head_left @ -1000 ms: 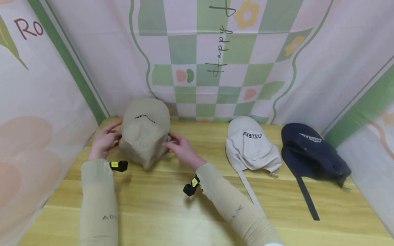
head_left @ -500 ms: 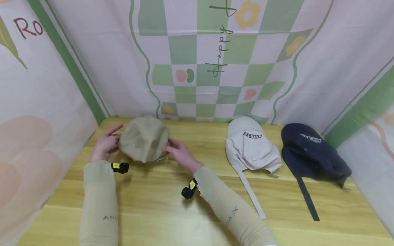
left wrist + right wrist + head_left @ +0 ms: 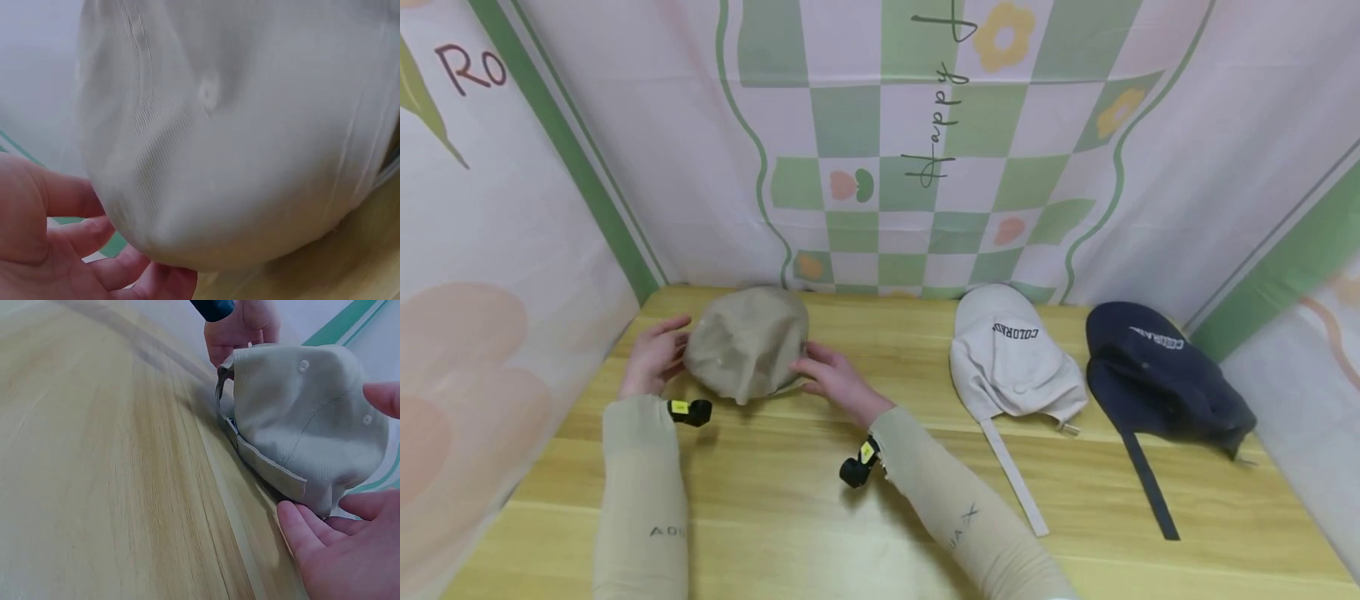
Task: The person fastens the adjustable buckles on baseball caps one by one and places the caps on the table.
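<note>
From the head, see a beige cap (image 3: pixel 747 342) on the tabletop (image 3: pixel 760 517), between left hand (image 3: pixel 655 357) and right hand (image 3: pixel 838 379), both relaxed. From the left wrist, see fingers (image 3: pixel 119 269) against the crown; from the right wrist, fingertips (image 3: pixel 292 517) at the hem.

In the head view, the area around the left hand (image 3: pixel 653 360) and right hand (image 3: pixel 842 382) is lit brightly and evenly. Soft shadows are cast on the tabletop (image 3: pixel 760 492) below both hands, and a pale sheen is spread nearer the viewer, between the forearms (image 3: pixel 643 492). The side wall (image 3: pixel 542 267) left of the hands is splayed outward. In the left wrist view, dimmer, greyer light is seen, and the beige cap (image 3: pixel 262 169) beside the left hand is partly blurred. In the right wrist view, a bluish tint is shown around both hands.
</note>
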### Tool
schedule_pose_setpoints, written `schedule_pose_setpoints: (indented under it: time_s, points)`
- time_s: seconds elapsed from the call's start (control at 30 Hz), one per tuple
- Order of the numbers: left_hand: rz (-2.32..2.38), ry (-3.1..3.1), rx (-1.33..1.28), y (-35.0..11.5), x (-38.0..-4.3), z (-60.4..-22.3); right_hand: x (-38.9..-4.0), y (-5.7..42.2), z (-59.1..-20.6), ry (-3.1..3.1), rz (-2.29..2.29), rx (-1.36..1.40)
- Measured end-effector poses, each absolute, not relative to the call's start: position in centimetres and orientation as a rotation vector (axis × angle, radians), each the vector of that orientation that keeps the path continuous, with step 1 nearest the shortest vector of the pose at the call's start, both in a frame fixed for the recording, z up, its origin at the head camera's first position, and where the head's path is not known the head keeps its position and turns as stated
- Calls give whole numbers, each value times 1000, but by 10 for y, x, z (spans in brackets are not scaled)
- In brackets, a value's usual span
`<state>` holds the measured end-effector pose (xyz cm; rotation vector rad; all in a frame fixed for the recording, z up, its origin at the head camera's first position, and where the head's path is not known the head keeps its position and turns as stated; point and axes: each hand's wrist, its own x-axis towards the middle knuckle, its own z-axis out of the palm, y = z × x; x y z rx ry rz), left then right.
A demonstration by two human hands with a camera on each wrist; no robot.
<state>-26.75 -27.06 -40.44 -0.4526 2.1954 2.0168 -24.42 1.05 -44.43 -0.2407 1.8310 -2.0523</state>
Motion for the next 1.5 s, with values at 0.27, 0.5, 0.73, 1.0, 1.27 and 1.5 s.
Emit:
schedule_pose_setpoints:
  time_s: [0.27,0.5,0.73,1.0,1.27,1.5]
  points:
    - [1970,2190,-415,-274,-268,-404,-243,7,-443,1865,-2008,-308]
    - [2001,2153,-379,-277,-269,-407,-242,8,-442,1889,-1925,-320]
    - [1889,2287,-392,-272,-269,-398,-246,13,-440,1885,-1920,-361]
    - [1856,2411,-397,-261,-263,-377,-250,27,-427,1985,-1927,-302]
    - [1860,2534,-303,-243,-260,-353,-248,38,-414,1995,-1970,-360]
    - [1864,2599,-252,-229,-255,-334,-251,50,-404,2039,-2014,-401]
